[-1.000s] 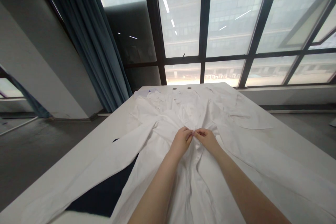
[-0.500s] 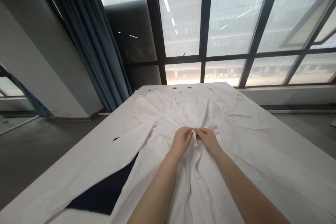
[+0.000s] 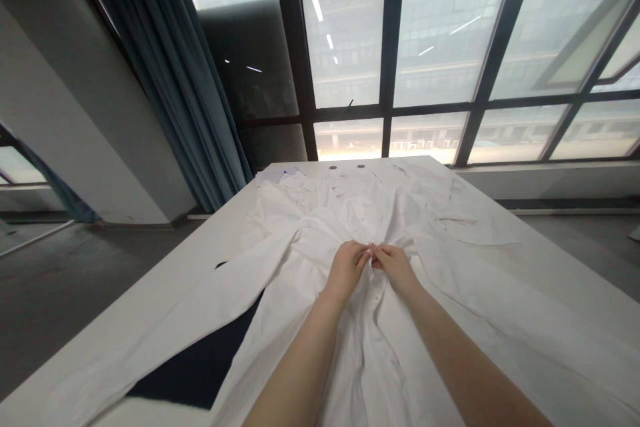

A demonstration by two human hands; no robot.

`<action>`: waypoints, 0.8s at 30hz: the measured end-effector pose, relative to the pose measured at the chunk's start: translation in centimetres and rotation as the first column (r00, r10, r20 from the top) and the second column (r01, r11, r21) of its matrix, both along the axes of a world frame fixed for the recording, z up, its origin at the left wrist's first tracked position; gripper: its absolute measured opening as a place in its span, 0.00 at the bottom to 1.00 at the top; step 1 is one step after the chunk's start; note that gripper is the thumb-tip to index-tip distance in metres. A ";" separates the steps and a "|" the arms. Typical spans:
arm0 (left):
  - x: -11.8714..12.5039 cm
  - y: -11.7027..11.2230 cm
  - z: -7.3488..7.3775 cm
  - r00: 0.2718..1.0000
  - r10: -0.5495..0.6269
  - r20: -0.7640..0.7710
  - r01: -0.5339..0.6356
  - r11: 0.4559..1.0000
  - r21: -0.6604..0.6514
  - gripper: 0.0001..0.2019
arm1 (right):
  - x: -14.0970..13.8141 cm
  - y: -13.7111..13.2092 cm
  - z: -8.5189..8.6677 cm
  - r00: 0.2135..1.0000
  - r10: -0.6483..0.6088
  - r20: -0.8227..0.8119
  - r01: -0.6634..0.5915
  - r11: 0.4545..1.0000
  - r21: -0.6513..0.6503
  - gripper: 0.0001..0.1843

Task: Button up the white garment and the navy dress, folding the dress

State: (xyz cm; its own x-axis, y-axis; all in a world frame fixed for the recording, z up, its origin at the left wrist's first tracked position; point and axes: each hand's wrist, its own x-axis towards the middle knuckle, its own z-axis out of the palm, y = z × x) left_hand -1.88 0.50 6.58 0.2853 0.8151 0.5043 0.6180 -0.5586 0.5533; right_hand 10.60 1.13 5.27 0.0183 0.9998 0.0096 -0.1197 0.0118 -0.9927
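A white button-up shirt (image 3: pixel 305 280) lies front side up, its sleeves spread to both sides. At its front opening, below the collar, my left hand (image 3: pixel 349 261) and my right hand (image 3: pixel 393 263) meet with fingertips almost touching. Both hands pinch the shirt's front edges between thumb and forefinger. Whatever small part sits between the fingertips is hidden. Below the hands the placket (image 3: pixel 374 307) runs toward me, with small buttons faintly visible along it.
Under the left sleeve a dark navy cloth (image 3: pixel 200 370) shows on the white table (image 3: pixel 165 287). More white garments (image 3: pixel 425 180) lie crumpled toward the far end, near two round dark grommets. Beyond stand large windows (image 3: pixel 345 27) and a blue curtain (image 3: pixel 165 67).
My fingertips have come slightly closer together, the right thumb and forefinger shifting a little toward the left hand. The shirt lies almost as before.
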 end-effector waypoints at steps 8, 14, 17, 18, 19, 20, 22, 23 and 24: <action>0.1 0.2 -0.4 0.999 0.014 0.030 -0.017 0.997 0.069 0.07 | -0.1 0.2 -0.6 0.977 0.071 -0.200 -0.091 0.991 -0.093 0.14; 0.0 0.2 -0.5 0.999 0.031 0.035 -0.034 0.996 0.083 0.05 | -0.3 -0.1 -0.4 0.937 0.049 -0.345 -0.116 0.977 -0.177 0.09; 0.0 0.2 -0.6 0.998 0.035 0.055 -0.040 0.996 0.086 0.04 | -0.3 -0.3 -0.2 0.932 0.048 -0.360 -0.127 0.972 -0.200 0.09; 0.0 0.2 -0.6 0.998 0.038 0.059 -0.043 0.995 0.084 0.03 | -0.3 -0.3 -0.1 0.934 0.042 -0.355 -0.121 0.972 -0.203 0.09; 0.0 0.2 -0.6 0.997 0.042 0.060 -0.047 0.996 0.082 0.03 | -0.3 -0.3 0.0 0.936 0.030 -0.351 -0.108 0.973 -0.205 0.08; 0.1 0.2 -0.6 0.997 0.044 0.059 -0.049 0.996 0.079 0.03 | -0.3 -0.3 0.1 0.937 0.012 -0.350 -0.089 0.975 -0.205 0.08; 0.1 0.2 -0.6 0.997 0.049 0.061 -0.054 0.996 0.074 0.03 | -0.4 -0.4 0.1 0.932 -0.030 -0.360 -0.046 0.979 -0.201 0.09; 0.2 0.2 -0.7 0.997 0.050 0.066 -0.055 0.996 0.072 0.03 | -0.5 -0.4 0.1 0.929 -0.052 -0.367 -0.023 0.980 -0.199 0.09; 0.2 0.2 -0.7 0.996 0.049 0.074 -0.054 0.996 0.071 0.03 | -0.6 -0.4 0.0 0.924 -0.074 -0.375 -0.001 0.981 -0.194 0.10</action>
State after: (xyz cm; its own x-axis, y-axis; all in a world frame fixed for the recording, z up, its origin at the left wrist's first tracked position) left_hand -1.65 0.72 5.87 0.2046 0.7881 0.5805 0.6073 -0.5673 0.5562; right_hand 10.02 0.76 5.31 0.0199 0.9811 -0.1923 -0.4898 -0.1581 -0.8574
